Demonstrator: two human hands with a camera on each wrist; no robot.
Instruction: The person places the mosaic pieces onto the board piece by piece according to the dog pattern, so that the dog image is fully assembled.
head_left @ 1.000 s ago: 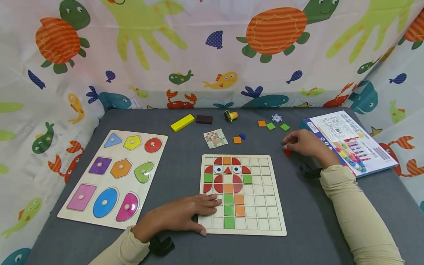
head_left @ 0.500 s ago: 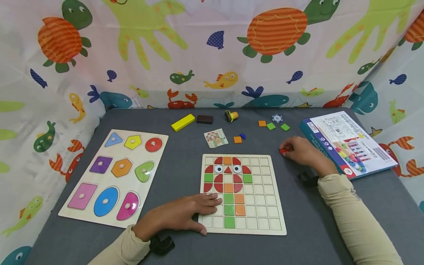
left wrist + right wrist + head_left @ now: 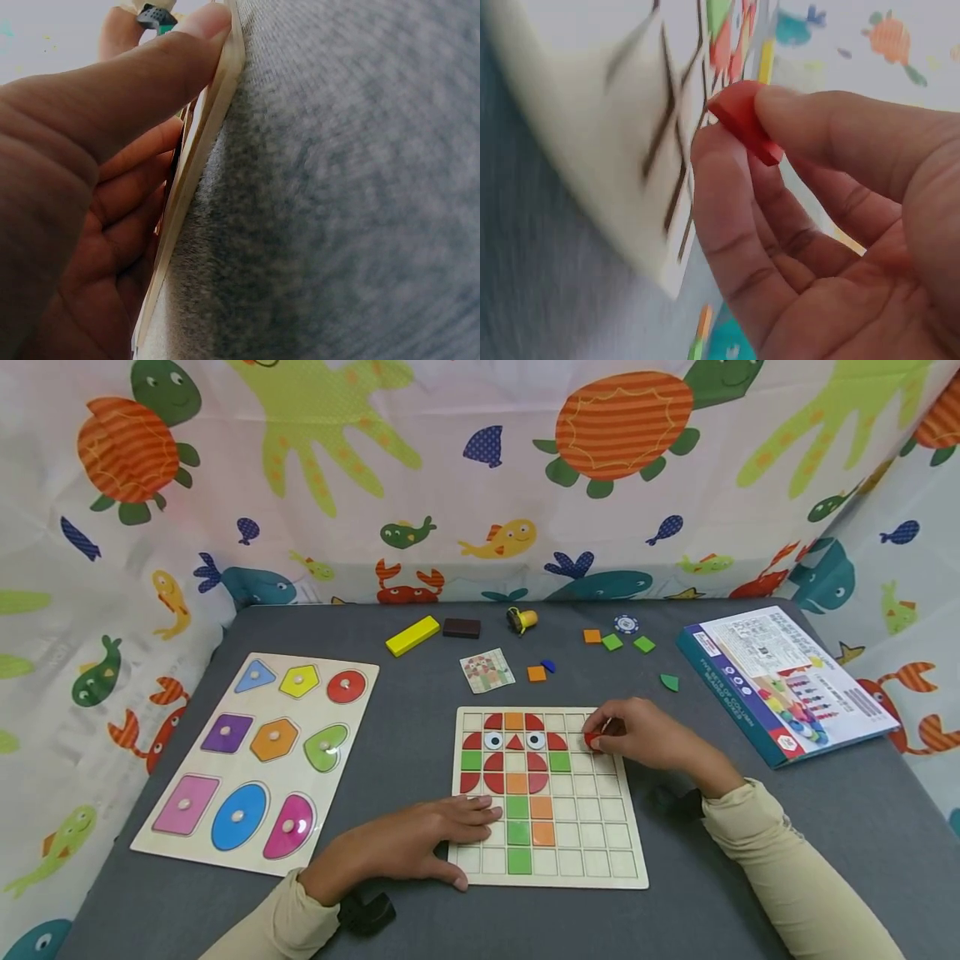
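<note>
A wooden grid board (image 3: 600,847) lies at the table's middle, its left columns filled with red, green and orange tiles and two eye tiles. My right hand (image 3: 637,737) hovers over the board's upper right cells and pinches a small red tile (image 3: 592,742), seen close in the right wrist view (image 3: 744,120) between thumb and fingers. My left hand (image 3: 420,842) lies flat on the board's lower left corner, fingers straight; in the left wrist view its thumb (image 3: 142,67) presses along the board's edge (image 3: 196,172).
A shape puzzle board (image 3: 258,756) lies at left. Loose tiles sit behind the grid: orange (image 3: 536,674), green (image 3: 643,644), a green quarter piece (image 3: 670,682), a pattern card (image 3: 487,671), a yellow block (image 3: 412,636). A box (image 3: 780,681) lies at right.
My right hand carried the red tile leftward from beside the box to above the grid board's upper right cells, uncovering a green quarter piece on the table. The left hand stayed put.
</note>
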